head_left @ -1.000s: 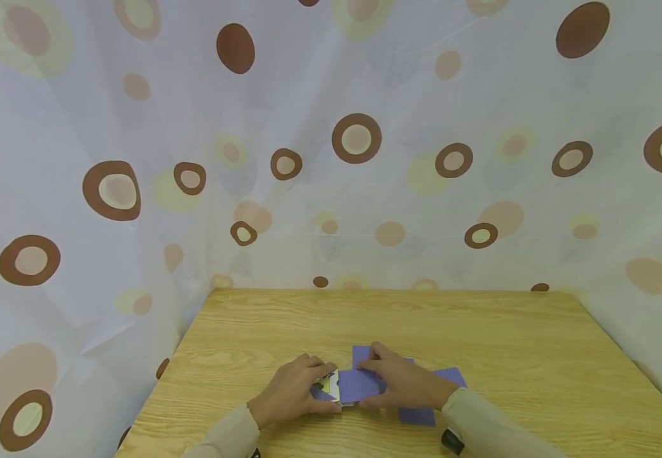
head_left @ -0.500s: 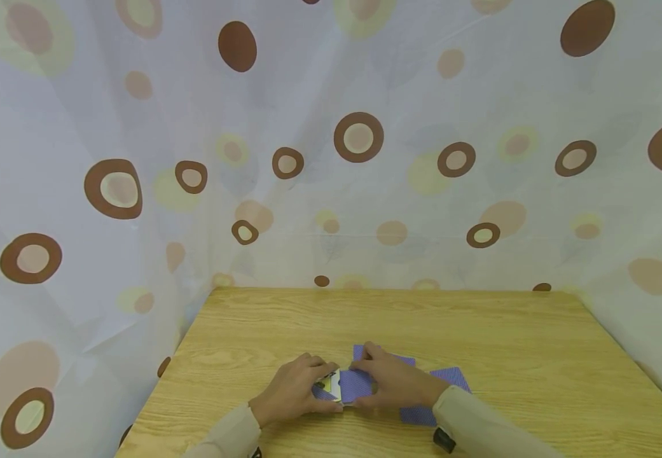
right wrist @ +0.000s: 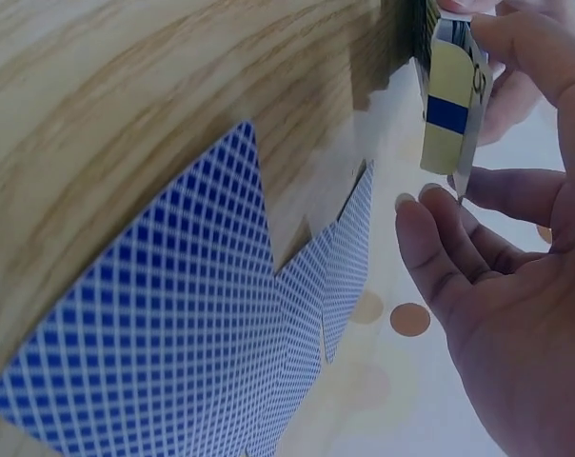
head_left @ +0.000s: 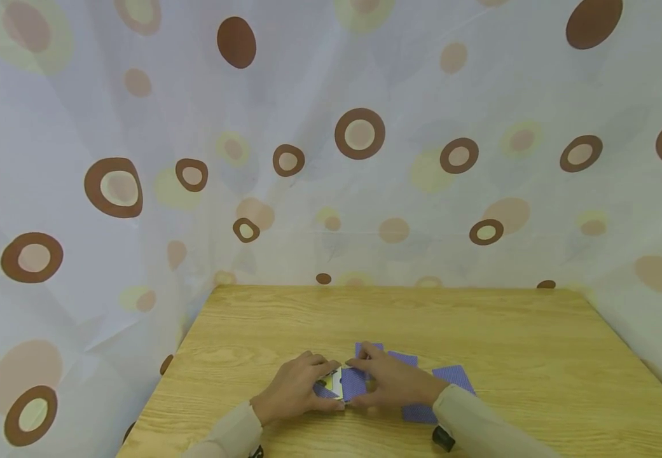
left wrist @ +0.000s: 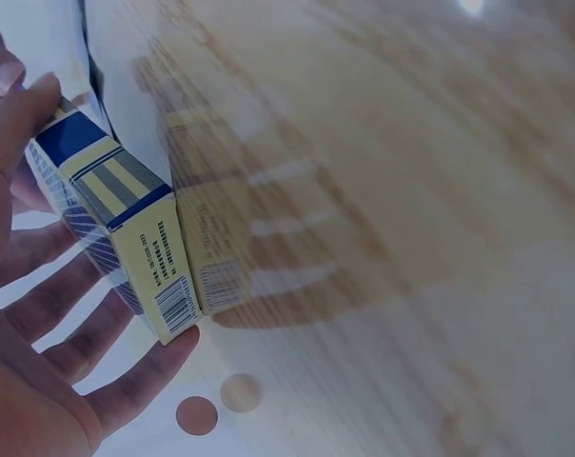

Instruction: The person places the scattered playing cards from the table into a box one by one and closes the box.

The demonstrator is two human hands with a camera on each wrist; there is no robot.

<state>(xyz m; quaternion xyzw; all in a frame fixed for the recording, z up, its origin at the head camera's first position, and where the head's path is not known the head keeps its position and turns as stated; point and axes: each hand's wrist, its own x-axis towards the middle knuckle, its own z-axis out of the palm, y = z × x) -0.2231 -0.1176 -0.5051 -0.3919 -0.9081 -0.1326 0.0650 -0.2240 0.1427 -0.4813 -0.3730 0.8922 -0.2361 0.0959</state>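
My left hand (head_left: 293, 389) grips a small playing-card box (left wrist: 149, 243), cream and blue with a barcode, lying on the table. The thumb and fingers clasp its opposite sides. At the box's right end, my right hand (head_left: 396, 380) pinches a blue-backed playing card (head_left: 355, 383) between thumb and index finger. In the right wrist view the box's end flap (right wrist: 449, 109) hangs out, and the card's edge lies beside it. How deep the card sits in the box is hidden. The right hand's other fingers are loosely bent.
Several blue-backed playing cards (right wrist: 173, 314) lie spread face down on the table, behind, under and right of my right hand; one card (head_left: 453, 378) sits farthest right. The wooden table (head_left: 285, 318) meets a spotted curtain (head_left: 393, 191) at its back and sides.
My right hand has moved slightly left with the card, and less of that card shows between the box and the hand. The left hand has stayed in place around the box.
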